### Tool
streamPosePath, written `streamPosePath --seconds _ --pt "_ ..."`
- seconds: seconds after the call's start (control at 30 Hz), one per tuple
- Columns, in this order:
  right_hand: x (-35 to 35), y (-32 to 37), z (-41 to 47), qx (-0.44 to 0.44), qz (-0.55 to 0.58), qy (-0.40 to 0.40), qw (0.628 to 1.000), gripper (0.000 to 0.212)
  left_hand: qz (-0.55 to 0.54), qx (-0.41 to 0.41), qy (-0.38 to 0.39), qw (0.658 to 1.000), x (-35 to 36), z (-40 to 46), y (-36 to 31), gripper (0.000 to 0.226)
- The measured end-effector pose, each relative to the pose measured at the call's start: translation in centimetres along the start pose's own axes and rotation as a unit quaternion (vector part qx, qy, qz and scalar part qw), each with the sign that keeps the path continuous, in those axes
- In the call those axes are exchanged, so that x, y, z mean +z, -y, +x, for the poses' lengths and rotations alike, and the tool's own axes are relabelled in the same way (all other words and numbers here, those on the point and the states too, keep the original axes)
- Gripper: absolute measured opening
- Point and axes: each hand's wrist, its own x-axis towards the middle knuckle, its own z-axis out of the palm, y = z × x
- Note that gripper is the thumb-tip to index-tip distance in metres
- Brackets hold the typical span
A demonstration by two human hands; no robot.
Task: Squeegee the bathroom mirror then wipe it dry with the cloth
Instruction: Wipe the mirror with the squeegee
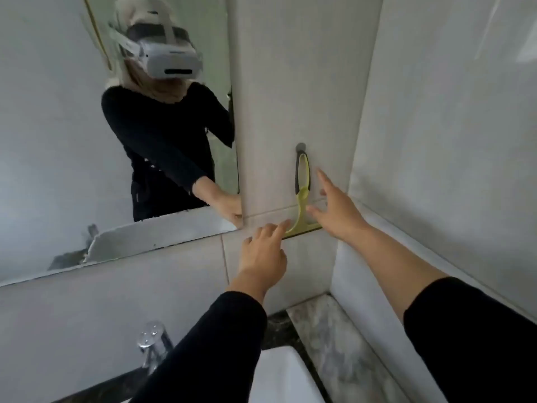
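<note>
A yellow-green squeegee (pixel 302 193) with a dark grip hangs from a grey hook (pixel 300 147) on the tiled wall, to the right of the mirror (pixel 58 141). Its blade lies along the tile joint at the bottom. My left hand (pixel 266 254) reaches up from below, fingertips at the left end of the blade. My right hand (pixel 337 210) is spread open just right of the handle, fingers apart and holding nothing. The mirror reflects a person in black sleeves wearing a headset. No cloth is in view.
A chrome tap (pixel 152 341) and the white basin rim (pixel 279 373) sit below. A marble counter (pixel 328 338) runs into the corner on the right. Tiled walls (pixel 450 141) meet in a corner just right of the squeegee.
</note>
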Motion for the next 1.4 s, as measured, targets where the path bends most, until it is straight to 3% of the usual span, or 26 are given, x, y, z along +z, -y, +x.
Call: streamPosePath --seconds 0.13,0.27,0.5,0.83,1.17,1.23,1.33,1.4 --pt "2.3 0.2 2.9 -0.060 0.042 -0.084 0.994 0.090 0.061 -0.013 -0.044 0.997 3.2 1.2 0.5 0.072" --pt "3.8 0.0 3.7 -0.063 0.053 -0.157 0.984 0.087 0.082 -0.009 -0.076 0.994 5.3 1.6 0.7 0.066" --pt "3.3 1.1 3.0 -0.063 0.080 -0.181 0.978 0.086 0.055 -0.023 -0.172 0.983 4.6 0.2 -0.3 0.037" --pt "-0.4 11.7 -2.9 -0.019 0.182 -0.187 0.965 0.081 0.022 -0.062 -0.308 0.949 -5.4 -6.1 -0.8 0.041" --pt "-1.4 26.8 -8.4 -0.005 0.406 -0.122 0.905 0.077 0.051 -0.045 -0.389 0.919 -20.4 -13.6 2.6 0.036" --pt "-1.2 29.2 -8.8 -0.033 0.367 -0.138 0.919 0.080 0.063 -0.048 -0.392 0.916 -23.2 -14.8 3.4 0.036" --pt "-1.3 31.3 -9.1 -0.156 0.098 -0.191 0.964 0.086 0.077 -0.063 -0.394 0.914 -27.0 -16.3 4.6 0.034" --pt "-1.8 31.8 -9.2 -0.280 -0.102 -0.217 0.929 0.085 0.079 -0.069 -0.403 0.909 -29.2 -17.2 5.4 0.034"
